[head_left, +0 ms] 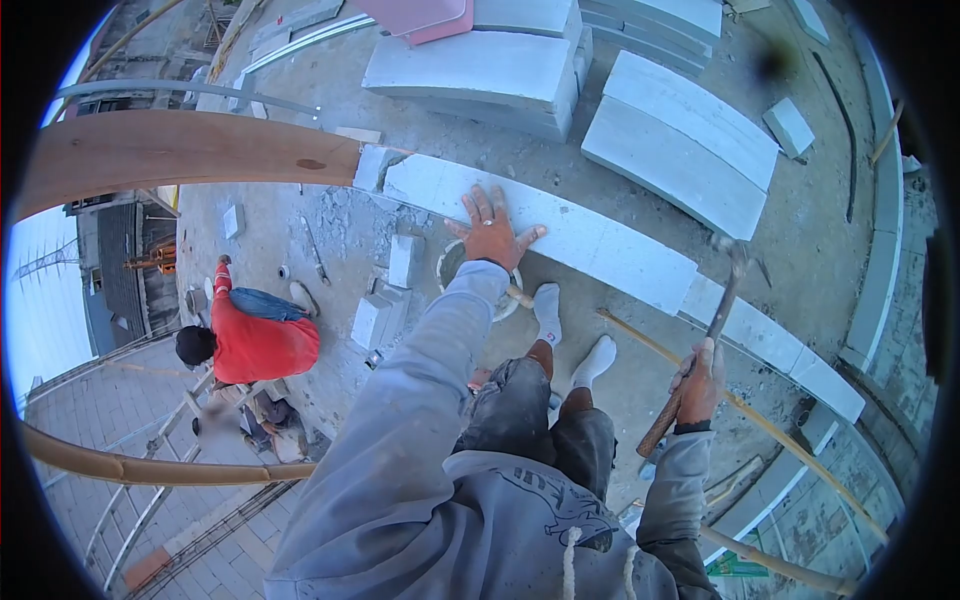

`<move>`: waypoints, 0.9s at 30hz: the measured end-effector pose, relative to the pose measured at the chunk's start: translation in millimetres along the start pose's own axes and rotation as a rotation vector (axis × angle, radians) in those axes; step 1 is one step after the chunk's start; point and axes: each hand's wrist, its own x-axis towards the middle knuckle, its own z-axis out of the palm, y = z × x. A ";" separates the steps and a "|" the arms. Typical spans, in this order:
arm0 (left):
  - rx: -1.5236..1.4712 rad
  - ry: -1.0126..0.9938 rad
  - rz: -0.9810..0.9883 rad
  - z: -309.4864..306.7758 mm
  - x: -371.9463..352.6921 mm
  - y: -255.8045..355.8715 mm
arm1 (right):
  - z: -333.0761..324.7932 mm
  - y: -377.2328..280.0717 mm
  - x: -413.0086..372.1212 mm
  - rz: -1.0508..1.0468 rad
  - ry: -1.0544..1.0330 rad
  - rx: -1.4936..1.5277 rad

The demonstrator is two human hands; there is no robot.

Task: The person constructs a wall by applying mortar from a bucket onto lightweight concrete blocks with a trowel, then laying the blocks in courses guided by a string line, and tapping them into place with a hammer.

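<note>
Dusty concrete floor (810, 240), building site. Left hand (490, 235) spread flat on long white stone block (600, 250), axis running left-right. Right hand (700, 385) fisted round hammer (722, 305), head up near block's right end.

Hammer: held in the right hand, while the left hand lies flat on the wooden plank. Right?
Not quite. The head view shows the left hand flat on the long white block, not on the wooden plank, which is off to the side, apart from it. The rest holds: the right hand grips the hammer.
</note>
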 end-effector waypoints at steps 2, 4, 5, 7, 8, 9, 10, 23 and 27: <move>-0.003 -0.012 0.001 0.8 -2.2 0.9 | 6.6 -19.2 -11.8 -0.077 -0.074 -0.030; -0.004 0.012 0.004 2.4 -0.2 -0.3 | 4.8 -21.6 -15.0 -0.072 -0.045 0.038; -0.006 0.013 0.001 1.9 0.9 -1.0 | 4.4 -21.6 -16.9 -0.065 -0.024 0.101; -0.021 0.002 0.006 2.7 -0.5 -1.9 | -13.7 -8.2 -4.6 -0.011 0.060 0.208; -0.027 0.004 -0.003 3.4 -1.1 -2.4 | -27.4 1.4 7.0 0.043 0.152 0.324; -0.022 0.009 0.004 3.2 -0.7 -2.5 | -45.7 13.1 21.1 0.070 0.220 0.387; -0.014 0.012 0.012 3.2 -0.5 -3.2 | -65.0 24.8 33.6 0.102 0.290 0.450; -0.020 0.005 0.004 6.9 1.9 -4.1 | -11.7 88.7 56.4 0.559 -0.229 0.549; -0.011 0.013 0.010 10.9 1.5 -6.3 | -45.0 89.8 57.5 0.478 -0.120 0.476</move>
